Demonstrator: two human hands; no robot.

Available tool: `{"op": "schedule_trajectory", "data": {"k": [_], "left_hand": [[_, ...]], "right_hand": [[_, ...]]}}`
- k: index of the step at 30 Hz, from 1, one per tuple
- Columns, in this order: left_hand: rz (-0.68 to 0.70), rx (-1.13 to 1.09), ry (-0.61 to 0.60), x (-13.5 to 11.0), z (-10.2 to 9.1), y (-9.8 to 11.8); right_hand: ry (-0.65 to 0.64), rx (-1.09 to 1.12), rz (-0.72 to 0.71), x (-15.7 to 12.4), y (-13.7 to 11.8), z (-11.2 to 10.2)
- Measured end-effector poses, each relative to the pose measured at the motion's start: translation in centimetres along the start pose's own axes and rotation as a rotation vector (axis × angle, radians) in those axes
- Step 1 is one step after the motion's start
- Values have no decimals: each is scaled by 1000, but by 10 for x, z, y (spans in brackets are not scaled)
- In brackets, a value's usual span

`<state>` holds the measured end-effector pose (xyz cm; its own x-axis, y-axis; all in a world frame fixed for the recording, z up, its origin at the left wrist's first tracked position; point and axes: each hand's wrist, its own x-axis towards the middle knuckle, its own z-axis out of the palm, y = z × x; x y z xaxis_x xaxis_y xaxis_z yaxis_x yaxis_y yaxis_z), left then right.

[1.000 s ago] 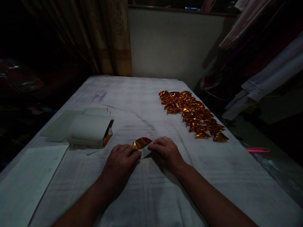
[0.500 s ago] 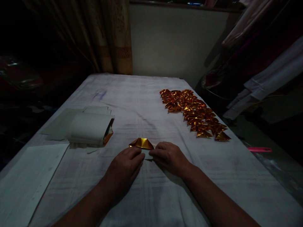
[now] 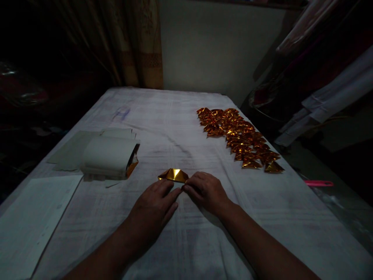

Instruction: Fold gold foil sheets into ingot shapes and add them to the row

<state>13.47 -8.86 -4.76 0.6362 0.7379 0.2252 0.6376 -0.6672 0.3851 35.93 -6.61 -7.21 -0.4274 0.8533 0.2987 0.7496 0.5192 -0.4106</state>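
Brightly glinting gold foil piece [image 3: 175, 175], folded, slant-ended, creased

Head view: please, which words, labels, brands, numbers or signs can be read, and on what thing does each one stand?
No readable text.
Pale sheet, near left: faint marks, too small to read.
Tablecloth: purple mark, too blurred to tell if it is writing.
Folded gold paper piece: no lettering visible.

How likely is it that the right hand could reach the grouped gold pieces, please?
Probably yes: nothing visible blocks the right hand from the grouped gold pieces, though it touches the gold foil.
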Motion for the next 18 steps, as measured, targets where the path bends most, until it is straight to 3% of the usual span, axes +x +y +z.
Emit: {"op": "schedule_trajectory", "data": {"k": [13, 18], "left_hand": [[30, 50, -21, -3, 4, -1], [24, 70, -34, -4, 3, -1]], "right_hand": [[6, -78, 64, 3, -7, 5], [57, 16, 58, 1, -5, 2]]}}
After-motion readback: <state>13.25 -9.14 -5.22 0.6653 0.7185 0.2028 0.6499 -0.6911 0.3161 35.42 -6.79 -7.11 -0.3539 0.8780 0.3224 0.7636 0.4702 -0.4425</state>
